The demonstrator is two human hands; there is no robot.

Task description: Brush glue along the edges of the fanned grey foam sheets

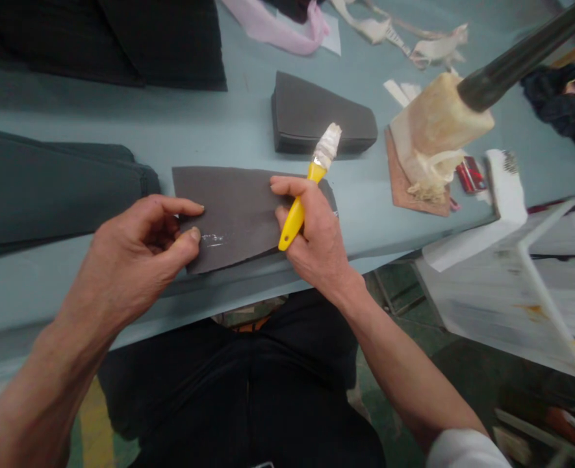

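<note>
A flat dark grey fabric piece (238, 208) lies at the near edge of the pale blue table (209, 136), with a shiny wet smear near its lower left. My left hand (136, 253) pinches that piece's left edge between thumb and forefinger. My right hand (311, 234) is closed round the yellow handle of a glue brush (306, 195), its white bristles pointing up and away, while the forefinger rests on the piece's right edge.
A stack of similar grey pieces (316, 117) sits behind. A cream glue-crusted block (433, 130) on a dark pole stands on a brown pad at right. Dark green fabric (48, 188) lies at left, black cloth (121, 39) at the back left. A white frame (521, 247) juts beside the table.
</note>
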